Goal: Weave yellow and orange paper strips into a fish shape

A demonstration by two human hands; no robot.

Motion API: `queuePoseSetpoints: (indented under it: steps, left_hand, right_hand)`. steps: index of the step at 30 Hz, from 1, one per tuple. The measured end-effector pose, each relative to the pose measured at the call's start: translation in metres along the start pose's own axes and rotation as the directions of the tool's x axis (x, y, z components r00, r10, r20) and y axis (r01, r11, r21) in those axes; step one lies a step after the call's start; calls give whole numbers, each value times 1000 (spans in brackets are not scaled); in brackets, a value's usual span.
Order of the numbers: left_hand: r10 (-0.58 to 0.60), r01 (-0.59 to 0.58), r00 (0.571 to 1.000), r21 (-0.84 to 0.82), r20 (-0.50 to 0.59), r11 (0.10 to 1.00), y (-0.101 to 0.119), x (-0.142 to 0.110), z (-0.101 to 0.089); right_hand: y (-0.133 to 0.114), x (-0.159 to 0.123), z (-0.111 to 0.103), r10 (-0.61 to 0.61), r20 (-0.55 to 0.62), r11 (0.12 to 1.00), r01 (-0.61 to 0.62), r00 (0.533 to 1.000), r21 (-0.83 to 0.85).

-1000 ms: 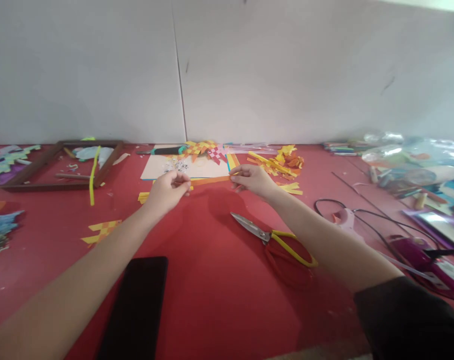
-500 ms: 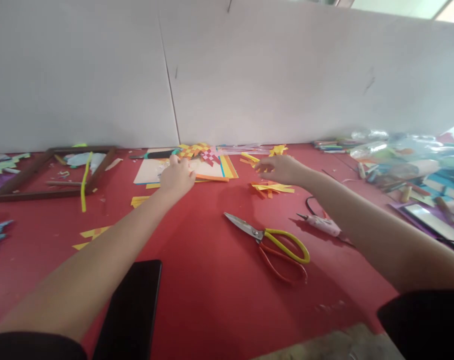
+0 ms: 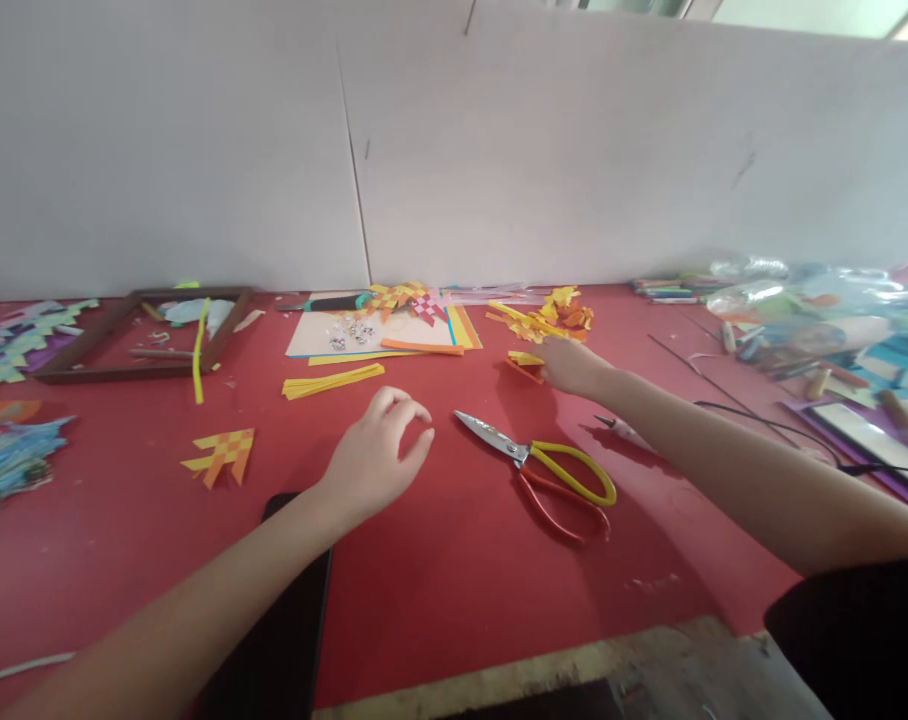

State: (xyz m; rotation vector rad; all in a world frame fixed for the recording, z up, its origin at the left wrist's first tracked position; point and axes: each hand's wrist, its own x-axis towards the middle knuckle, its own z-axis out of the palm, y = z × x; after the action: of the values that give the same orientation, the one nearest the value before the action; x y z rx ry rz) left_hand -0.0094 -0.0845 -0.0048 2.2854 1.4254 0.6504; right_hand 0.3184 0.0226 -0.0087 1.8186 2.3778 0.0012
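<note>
Paper strips, yellow and orange, lie in a small pile at 12 o'clock from the scissors. The right hand reaches in at 1 o'clock, covering part of them; its fingertips are hidden, so I cannot tell whether they grip anything. At 9 o'clock the left hand holds nothing, its fingers loosely curled with a gap to the thumb. Farther out at 9 sits a woven paper piece. Toward 10 lies a flat bundle of yellow strips, and toward 11 an orange strip rests on the stacked sheets. A black phone lies at 8 o'clock, partly hidden by the left forearm.
</note>
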Motion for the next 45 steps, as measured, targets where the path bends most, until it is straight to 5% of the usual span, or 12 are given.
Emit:
queuePoseSetpoints:
  steps: [13, 17, 22, 27, 36, 40, 45]
  left_hand:
    - [-183, 188, 982, -400, 53, 897, -8, -9, 14]
    - [-309, 258, 951, -574, 9, 777, -19, -7, 19]
    - [-420, 209, 904, -779, -77, 591, -23, -4, 20]
    - [-451, 209, 892, -858, -30, 470, -20, -5, 19]
    - [-526, 292, 850, -864, 38, 410, -29, -6, 19]
    - [-511, 311, 858, -842, 50, 440, -28, -7, 18]
    - [-475, 279, 880, -815, 5, 508, -23, -6, 16]
  right_hand:
    - [-120, 5, -26, -22, -42, 951, 34, 999, 309]
    - [-144, 6, -44, 15, -78, 856, 27, 997, 517]
    - [-168, -9, -51, -56, 54, 660, -4, 997, 752]
    - [-186, -31, -48, -160, 134, 561, -22, 978, 828]
    - [-166, -57, -59, -57, 61, 746, 1, 997, 666]
    - [-144, -75, -54, 32, 27, 883, -41, 999, 468]
    - [-131, -100, -37, 71, 134, 995, -80, 988, 62]
